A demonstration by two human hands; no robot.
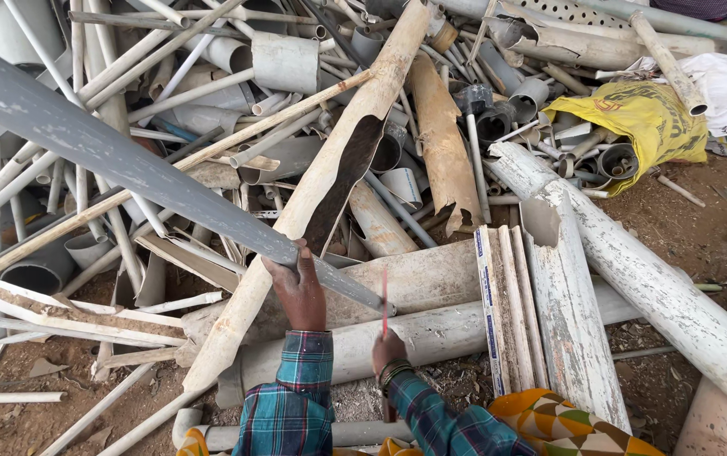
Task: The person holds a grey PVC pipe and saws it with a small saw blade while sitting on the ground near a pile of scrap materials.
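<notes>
**A grey plank steadied over a heap of scrap pipe**

The person's left hand (pixel 300 291) is closed over the near end of a long, flat grey plastic plank (pixel 127 160), fingers wrapped on its upper edge. The plank runs from the upper left down to just beside the hand, lying across a heap of broken cream and white plastic pipes (pixel 355 160).

The right hand (pixel 387 348), with bangles at the wrist, is closed around a thin red rod-like tool (pixel 384 300) held nearly upright, its tip close to the plank's end; it may be a blade, but it shows too thin to tell.

Judging from this, the work goes best with the left hand pressing the plank firmly against the pipes beneath, fingers well apart from the tool's path.

A yellow sack (pixel 646 118) lies at the upper right.
</notes>
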